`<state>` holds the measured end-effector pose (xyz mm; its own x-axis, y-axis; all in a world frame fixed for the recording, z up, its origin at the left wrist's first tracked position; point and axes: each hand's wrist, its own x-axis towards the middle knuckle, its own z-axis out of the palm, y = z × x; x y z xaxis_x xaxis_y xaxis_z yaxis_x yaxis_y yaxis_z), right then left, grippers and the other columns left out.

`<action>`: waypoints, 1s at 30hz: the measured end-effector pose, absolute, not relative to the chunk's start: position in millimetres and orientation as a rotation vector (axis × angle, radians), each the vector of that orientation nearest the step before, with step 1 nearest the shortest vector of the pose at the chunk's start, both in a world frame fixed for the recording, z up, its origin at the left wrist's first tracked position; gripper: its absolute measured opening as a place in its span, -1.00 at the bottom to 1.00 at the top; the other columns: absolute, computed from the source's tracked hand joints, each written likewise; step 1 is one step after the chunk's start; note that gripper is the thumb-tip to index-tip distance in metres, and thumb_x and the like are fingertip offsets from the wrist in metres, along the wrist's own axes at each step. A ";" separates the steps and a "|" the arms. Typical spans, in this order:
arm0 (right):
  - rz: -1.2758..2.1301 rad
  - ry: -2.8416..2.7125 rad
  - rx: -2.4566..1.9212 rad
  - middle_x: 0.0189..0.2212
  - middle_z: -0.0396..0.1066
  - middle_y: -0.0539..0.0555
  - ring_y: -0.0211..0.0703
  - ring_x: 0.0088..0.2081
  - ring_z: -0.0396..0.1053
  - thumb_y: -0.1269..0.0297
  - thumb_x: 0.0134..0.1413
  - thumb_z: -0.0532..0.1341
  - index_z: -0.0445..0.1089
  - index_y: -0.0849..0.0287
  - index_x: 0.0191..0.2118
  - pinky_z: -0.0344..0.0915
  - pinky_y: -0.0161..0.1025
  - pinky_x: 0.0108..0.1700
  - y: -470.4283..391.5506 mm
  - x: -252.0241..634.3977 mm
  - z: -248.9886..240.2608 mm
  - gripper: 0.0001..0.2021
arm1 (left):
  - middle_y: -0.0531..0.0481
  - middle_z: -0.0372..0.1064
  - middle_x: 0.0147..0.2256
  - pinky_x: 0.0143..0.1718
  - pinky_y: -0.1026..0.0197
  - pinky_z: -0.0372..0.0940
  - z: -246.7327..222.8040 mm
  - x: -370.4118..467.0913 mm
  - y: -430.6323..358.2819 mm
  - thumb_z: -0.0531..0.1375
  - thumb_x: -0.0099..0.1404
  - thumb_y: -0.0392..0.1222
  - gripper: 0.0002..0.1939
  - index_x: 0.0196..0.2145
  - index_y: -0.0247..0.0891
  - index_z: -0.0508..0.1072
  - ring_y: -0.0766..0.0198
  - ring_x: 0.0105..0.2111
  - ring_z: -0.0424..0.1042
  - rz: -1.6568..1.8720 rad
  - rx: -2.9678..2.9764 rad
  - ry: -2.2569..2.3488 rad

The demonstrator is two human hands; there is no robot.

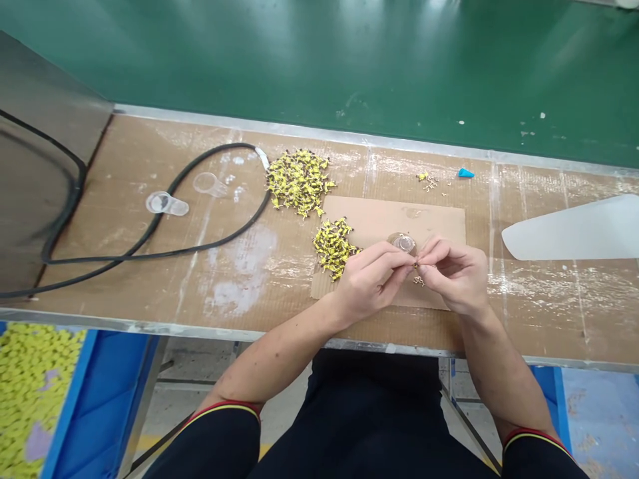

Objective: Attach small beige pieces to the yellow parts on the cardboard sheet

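Observation:
My left hand (372,276) and my right hand (454,269) meet over a cardboard sheet (384,209), fingertips pinched together on a tiny part (416,265). It looks dark and yellowish, but the fingers mostly cover it. Just behind the fingertips stands a small round clear container (403,243). Under them lie a few tiny pale pieces (418,281). Left of my left hand, a small pile of yellow and dark brown figure-like pieces (333,246) rests on the sheet's edge.
Farther back is a larger pile of similar pieces (299,181). A black cable (200,249) loops across the left, near two clear plastic scoops (167,203). At right are a blue cone-shaped cap (466,173) and a white blade-like panel (574,229). A blue bin (112,392) sits below left.

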<state>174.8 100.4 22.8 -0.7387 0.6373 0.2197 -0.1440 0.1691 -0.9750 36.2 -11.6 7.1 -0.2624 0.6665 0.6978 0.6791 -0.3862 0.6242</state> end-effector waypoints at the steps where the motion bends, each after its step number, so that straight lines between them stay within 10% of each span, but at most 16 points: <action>1: 1.625 -1.834 -0.470 -0.47 0.51 -0.04 -0.26 -0.41 0.42 0.58 -0.01 0.33 0.51 0.08 -0.44 0.36 -0.27 -0.35 100.1 174.7 22.3 -0.80 | -0.05 0.56 -0.30 -0.27 0.35 0.47 6.6 36.2 -11.6 0.27 0.36 -0.46 -0.86 -0.17 -0.29 0.47 0.34 -0.31 0.56 -1.772 -1.901 -1.737; 13: 1.421 -1.925 -0.521 -0.49 0.49 0.01 -0.21 -0.45 0.40 0.45 0.04 0.33 0.49 0.08 -0.44 0.33 -0.23 -0.43 96.8 172.9 18.9 -0.88 | -0.04 0.59 -0.31 -0.28 0.30 0.48 3.7 36.2 -5.9 0.23 0.41 -0.39 -0.91 -0.19 -0.26 0.49 0.32 -0.31 0.59 -1.949 -1.899 -1.746; 20: 1.330 -1.823 -0.506 -0.15 0.49 0.10 -0.17 -0.32 0.44 0.35 0.13 0.36 0.47 0.00 0.07 0.47 -0.16 -0.34 111.0 185.7 20.4 -0.63 | 0.01 0.61 -0.30 -0.26 0.20 0.46 3.2 -27.9 -4.1 0.25 0.41 -0.22 -0.91 -0.24 -0.20 0.58 0.31 -0.35 0.54 -1.895 -1.420 -2.024; 30: 0.741 -2.116 -0.566 -0.33 0.49 0.04 -0.17 -0.41 0.39 0.32 0.21 0.33 0.51 0.02 -0.12 0.37 -0.12 -0.32 138.9 203.4 18.5 -0.86 | -0.10 0.51 -0.19 -0.22 0.17 0.39 -29.7 -127.7 -22.4 0.24 0.32 -0.27 -0.75 -0.05 -0.27 0.59 0.23 -0.27 0.48 -1.462 -0.798 -2.443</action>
<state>203.4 138.9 18.5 -0.5748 0.6115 0.5437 0.1387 0.7277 -0.6718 -127.7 -22.4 -29.7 -0.8384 0.3510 0.4169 0.5333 0.3709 0.7603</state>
